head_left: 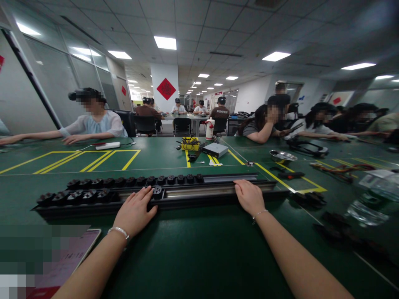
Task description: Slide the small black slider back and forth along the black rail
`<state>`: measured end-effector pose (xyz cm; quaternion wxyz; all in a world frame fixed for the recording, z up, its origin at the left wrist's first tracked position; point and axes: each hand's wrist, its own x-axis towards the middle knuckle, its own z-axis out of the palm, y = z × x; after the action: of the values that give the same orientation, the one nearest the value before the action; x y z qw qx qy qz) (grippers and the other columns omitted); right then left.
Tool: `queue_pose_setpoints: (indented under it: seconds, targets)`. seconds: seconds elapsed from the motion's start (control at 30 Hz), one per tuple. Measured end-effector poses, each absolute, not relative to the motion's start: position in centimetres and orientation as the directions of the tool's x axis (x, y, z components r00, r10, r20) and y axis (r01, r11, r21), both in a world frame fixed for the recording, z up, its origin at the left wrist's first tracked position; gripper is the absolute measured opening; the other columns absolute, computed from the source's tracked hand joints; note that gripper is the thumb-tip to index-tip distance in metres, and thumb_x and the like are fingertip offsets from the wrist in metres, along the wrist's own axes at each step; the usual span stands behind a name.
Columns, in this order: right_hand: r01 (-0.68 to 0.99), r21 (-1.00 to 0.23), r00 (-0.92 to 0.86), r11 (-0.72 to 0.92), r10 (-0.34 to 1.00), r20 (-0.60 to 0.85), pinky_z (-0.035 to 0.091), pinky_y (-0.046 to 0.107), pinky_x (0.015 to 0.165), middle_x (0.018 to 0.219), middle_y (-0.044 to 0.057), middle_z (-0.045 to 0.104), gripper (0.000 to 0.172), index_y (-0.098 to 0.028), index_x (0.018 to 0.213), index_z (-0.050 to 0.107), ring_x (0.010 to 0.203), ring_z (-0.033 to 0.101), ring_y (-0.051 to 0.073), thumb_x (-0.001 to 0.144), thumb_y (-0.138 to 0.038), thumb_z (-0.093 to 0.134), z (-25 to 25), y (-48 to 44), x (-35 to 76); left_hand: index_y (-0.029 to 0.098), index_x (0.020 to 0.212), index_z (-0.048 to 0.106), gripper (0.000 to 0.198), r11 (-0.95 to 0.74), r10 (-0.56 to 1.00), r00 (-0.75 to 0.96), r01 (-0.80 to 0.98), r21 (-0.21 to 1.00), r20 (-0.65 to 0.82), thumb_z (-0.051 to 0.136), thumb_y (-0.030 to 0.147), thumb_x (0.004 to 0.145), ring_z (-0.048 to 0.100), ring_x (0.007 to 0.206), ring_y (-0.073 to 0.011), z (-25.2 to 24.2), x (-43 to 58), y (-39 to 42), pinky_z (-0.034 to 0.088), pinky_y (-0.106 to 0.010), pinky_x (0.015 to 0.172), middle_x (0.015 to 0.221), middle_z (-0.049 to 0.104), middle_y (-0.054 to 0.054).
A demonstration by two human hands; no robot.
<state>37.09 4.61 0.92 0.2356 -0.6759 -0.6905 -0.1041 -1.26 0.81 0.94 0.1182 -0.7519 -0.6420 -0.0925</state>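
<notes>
- Left forearm (93,261), towards eight o'clock: bare, tapering to a narrow wrist.
- Left bracelet (119,230): a pale, glossy, silvery band, fairly thick.
- Right forearm (296,251), towards four o'clock: bare, likewise tapering.
- Right bracelet (260,213): thinner, silvery, with a small dangling piece.
- Fingers (140,196): bare on either side.

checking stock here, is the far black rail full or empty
Partly full: black parts line the left of the far rail; its right stretch shows bare.

Left grip (132,212) at eight o'clock, palm down, thumb (151,213) spread toward two; right grip (250,197) at four, knuckles bent, pointing toward eleven; both forearms (93,259) slant inward
</notes>
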Motion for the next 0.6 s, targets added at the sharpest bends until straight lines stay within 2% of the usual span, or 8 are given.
queue_pose_setpoints:
  seconds: [0.3, 0.6]
  targets:
    - [0.982, -0.179, 0.031, 0.062, 0.88, 0.474, 0.034, 0.038, 0.092, 0.117, 0.002, 0.061, 0.038, -0.024, 0.108, 0.06, 0.115, 0.048, 0.02, 0.089, -0.033, 0.029, 0.83, 4.56, 37.02, 0.017, 0.131, 0.044, 0.06, -0.123, 0.943, 0.129, 0.992, -0.038, 0.307, 0.04, 0.045, 0.078, 0.04, 0.126, -0.0239, 1.17, -0.78, 0.61, 0.029, -0.04, 0.106, 0.14, 0.04, -0.006]
    - [0.982, -0.177, 0.032, 0.059, 0.879, 0.475, 0.035, 0.038, 0.092, 0.117, 0.003, 0.061, 0.038, -0.023, 0.108, 0.061, 0.115, 0.049, 0.02, 0.088, -0.032, 0.029, 0.9, 4.57, 36.99, 0.017, 0.132, 0.042, 0.062, -0.112, 0.953, 0.12, 0.993, -0.043, 0.279, 0.039, 0.047, 0.078, 0.037, 0.128, -0.0233, 1.23, -0.71, 0.63, 0.027, -0.041, 0.107, 0.142, 0.038, -0.005]
